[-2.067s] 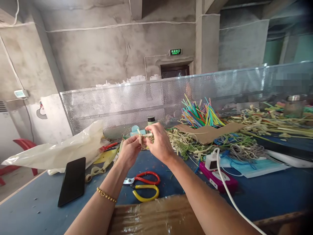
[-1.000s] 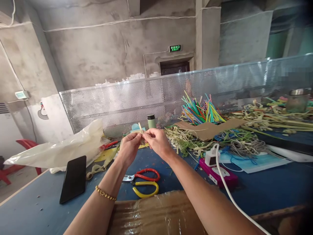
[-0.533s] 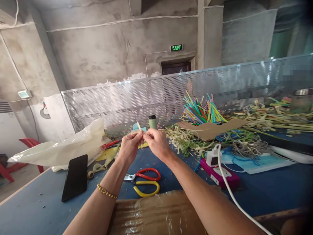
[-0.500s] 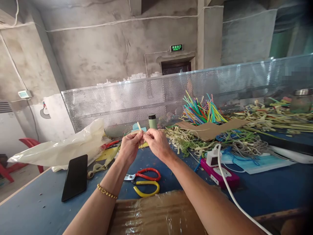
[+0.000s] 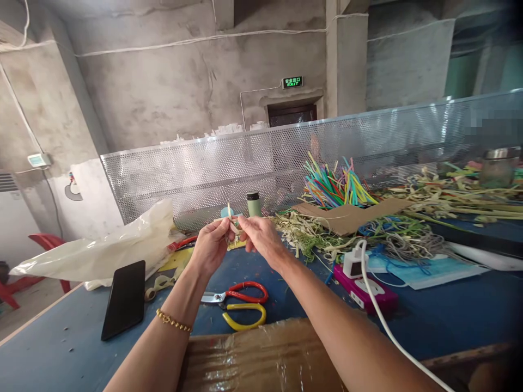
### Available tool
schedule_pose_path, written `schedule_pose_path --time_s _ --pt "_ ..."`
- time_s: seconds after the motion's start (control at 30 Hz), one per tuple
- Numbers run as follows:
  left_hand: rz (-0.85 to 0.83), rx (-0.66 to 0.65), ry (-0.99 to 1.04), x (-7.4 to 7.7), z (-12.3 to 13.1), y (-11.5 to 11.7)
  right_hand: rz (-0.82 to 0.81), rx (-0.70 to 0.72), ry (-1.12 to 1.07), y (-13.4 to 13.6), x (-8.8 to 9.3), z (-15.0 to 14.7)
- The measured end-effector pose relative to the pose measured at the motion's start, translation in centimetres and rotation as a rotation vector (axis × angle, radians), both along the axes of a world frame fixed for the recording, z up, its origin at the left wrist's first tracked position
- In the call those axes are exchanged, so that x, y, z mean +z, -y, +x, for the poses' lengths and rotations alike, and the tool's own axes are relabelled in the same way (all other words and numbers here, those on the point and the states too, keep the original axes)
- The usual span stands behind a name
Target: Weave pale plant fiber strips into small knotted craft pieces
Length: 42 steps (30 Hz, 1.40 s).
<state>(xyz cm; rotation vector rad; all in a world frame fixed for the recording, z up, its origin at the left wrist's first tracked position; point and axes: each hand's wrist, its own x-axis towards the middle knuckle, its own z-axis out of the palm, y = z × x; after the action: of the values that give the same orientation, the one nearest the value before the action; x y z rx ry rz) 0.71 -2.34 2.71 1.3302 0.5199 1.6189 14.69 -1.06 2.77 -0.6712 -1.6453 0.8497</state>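
Pale strips [image 5: 229, 209], cream-coloured and thin, cross each other between my two hands, one end sticking upward. My left hand [image 5: 210, 242] pinches them from the left; a gold bead bracelet sits on that wrist. From the right, my right hand [image 5: 261, 239] pinches the same strips, thumb and forefinger close to the left fingertips. The fingers partly hide where the strips cross. Below the hands, scissors [image 5: 245, 307] with one red and one yellow handle lie on the blue table [image 5: 294, 299].
A black phone [image 5: 123, 299] and plastic sheeting [image 5: 110, 250] lie left. Ahead stands a green bottle [image 5: 254, 204]. To the right are colourful pipe cleaners [image 5: 339, 182], a purple power strip [image 5: 376, 294] with a white cable, and a blue mask [image 5: 437, 270]. Cardboard [image 5: 261, 354] lies in front.
My hands have moved slightly apart, uncovering more of the crossed strips between them. The upright end now stands straighter. The whole view has shifted a little.
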Motion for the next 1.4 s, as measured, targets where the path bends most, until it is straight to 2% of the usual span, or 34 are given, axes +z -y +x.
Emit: schedule_pose_path --time_s 0.13,0.37,0.43,0.5,0.57,0.67,0.73,1.03,1.17,1.4 --pt "-0.021 -0.024 -0.014 -0.2 0.0 -0.1 -0.030 -0.040 -0.122 -0.4 0.1 0.3" --pt "-0.027 -0.070 -0.034 -0.2 0.4 0.3 -0.136 0.133 -0.286 0.0 0.3 0.1" --pt "-0.039 -0.082 -0.044 -0.2 0.4 0.4 -0.142 0.113 -0.273 -0.2 0.3 0.2" --pt "-0.046 -0.072 -0.042 -0.2 0.4 0.4 -0.082 -0.028 -0.231 -0.5 0.3 0.4" --pt "-0.050 -0.049 -0.031 -0.3 0.4 0.3 0.079 -0.174 -0.149 -0.8 0.3 0.5" --pt "-0.059 -0.037 -0.024 -0.4 0.3 0.2 0.331 -0.199 0.022 -0.9 0.2 0.6" --pt "-0.066 -0.041 -0.023 -0.4 0.2 0.1 0.404 -0.186 0.087 -0.9 0.0 0.6" --pt "-0.056 -0.048 -0.122 -0.2 0.1 0.3 0.454 -0.340 0.255 -1.0 0.1 0.8" --pt "0.003 0.040 -0.183 -0.3 0.1 0.2 0.450 -0.338 0.323 -1.0 0.3 1.1" --pt "0.040 0.228 -0.227 -0.8 0.1 -0.4 0.587 -0.326 0.393 -1.5 0.0 1.3"
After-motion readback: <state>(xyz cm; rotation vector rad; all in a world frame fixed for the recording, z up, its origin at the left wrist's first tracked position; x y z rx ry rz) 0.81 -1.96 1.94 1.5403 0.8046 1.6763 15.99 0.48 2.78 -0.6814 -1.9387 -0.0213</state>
